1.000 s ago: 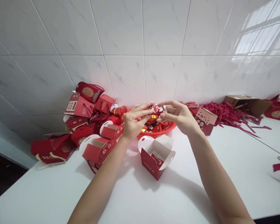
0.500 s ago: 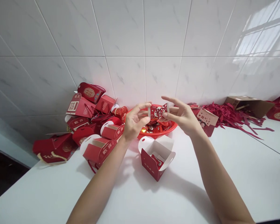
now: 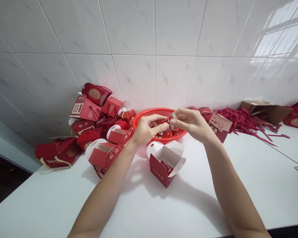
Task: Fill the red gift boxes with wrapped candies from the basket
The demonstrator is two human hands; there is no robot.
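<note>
My left hand point(image 3: 147, 129) and my right hand point(image 3: 192, 124) are close together over a red plastic basket point(image 3: 151, 111). Between thumbs and fingers, both pinch a small red-and-white wrapped candy point(image 3: 171, 121), which is partly hidden by the fingers. Several more red wrapped candies point(image 3: 166, 134) lie in the basket below. In front of it stands a red gift box point(image 3: 161, 172) with its white-lined flaps spread apart. A few small red packets point(image 3: 166, 165) rest inside that box.
Red gift boxes point(image 3: 104, 157) are heaped on the left against the tiled wall. To the right are a pink-and-red box point(image 3: 219, 127), a pile of dark red ribbons point(image 3: 240, 120) and a brown cardboard box point(image 3: 265, 110). A thin cord point(image 3: 282, 155) crosses the white table point(image 3: 144, 211).
My hands have come closer together, and the candy has turned from facing the camera to lying tilted between the fingers. My right hand's raised index finger has folded in.
</note>
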